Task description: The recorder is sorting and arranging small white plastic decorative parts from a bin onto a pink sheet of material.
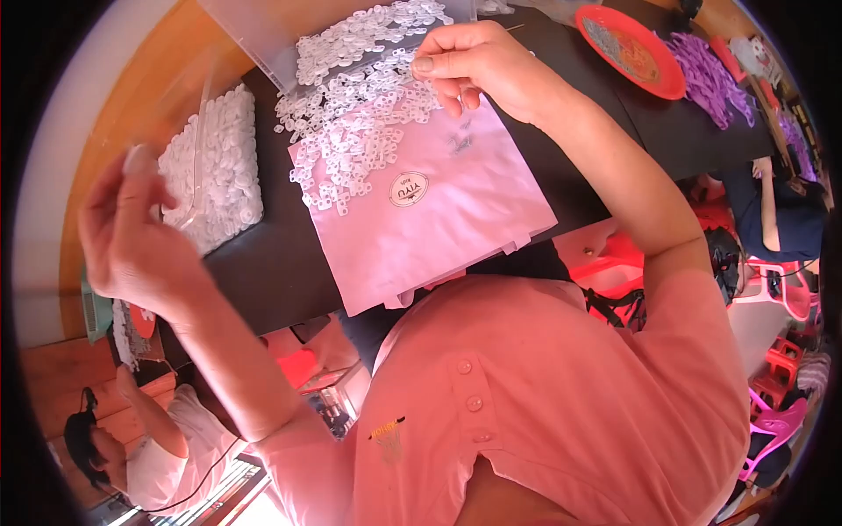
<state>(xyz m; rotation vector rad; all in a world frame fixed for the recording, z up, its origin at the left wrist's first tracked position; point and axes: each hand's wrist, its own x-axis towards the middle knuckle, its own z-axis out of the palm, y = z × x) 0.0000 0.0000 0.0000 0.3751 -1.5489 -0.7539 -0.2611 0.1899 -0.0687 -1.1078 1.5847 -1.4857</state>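
Note:
My left hand (136, 232) is raised at the left beside a clear plastic box (200, 145) of white rounded pieces (230, 149). Motion blurs its curled fingers, so I cannot tell if they hold anything. Over the far edge of a pink bag (474, 202), my right hand (482, 66) is closed in a pinch, thumb against finger; whatever is in it is too small to make out. Small white square pieces with holes (351, 145) lie spread across the bag's far left part, beneath and left of that hand. A few small grey bits (460, 140) rest on the bag.
Behind the bag, a clear bin (263, 39) lies with white pieces spilling out. A red tray (671, 79) of grey bits and purple strips (706, 74) are at the far right of the dark table (263, 280). Another person (167, 438) sits at lower left; an arm (767, 206) shows at right.

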